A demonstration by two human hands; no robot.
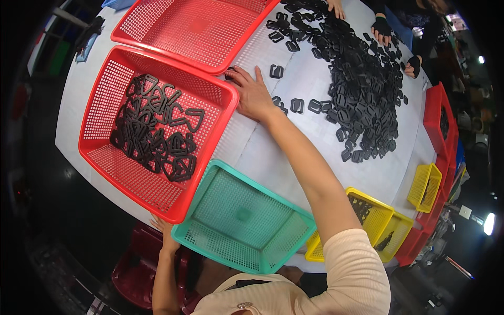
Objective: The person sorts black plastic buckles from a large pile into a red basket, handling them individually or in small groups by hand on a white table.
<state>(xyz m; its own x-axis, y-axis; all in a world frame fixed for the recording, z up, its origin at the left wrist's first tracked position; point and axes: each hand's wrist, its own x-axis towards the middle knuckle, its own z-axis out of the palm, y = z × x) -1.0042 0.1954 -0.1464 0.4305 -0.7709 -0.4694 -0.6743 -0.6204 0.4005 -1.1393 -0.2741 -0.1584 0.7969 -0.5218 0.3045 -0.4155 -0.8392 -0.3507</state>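
A red perforated basket (157, 194) holds a heap of black plastic buckles (152, 126), angular loops with open centres. At its near corner, by the table edge, is my left hand (166, 233), fingers against the red plastic and partly hidden by it. My right hand (253, 97) lies beside the basket's far right corner, palm down, its thumb apart from the stretched fingers. A small black piece (229, 74) shows at those fingertips; I cannot tell whether they touch it. Several flat black buckles (297, 105) lie loose to the right of this hand.
A large pile of black buckles (362, 100) spreads over the white table (278, 157). Another red basket (210, 31) stands beyond, a green one (244, 260) nearer me. Yellow baskets (375, 210) and red bins (438, 118) line the right. Other people's hands (381, 30) are around the pile.
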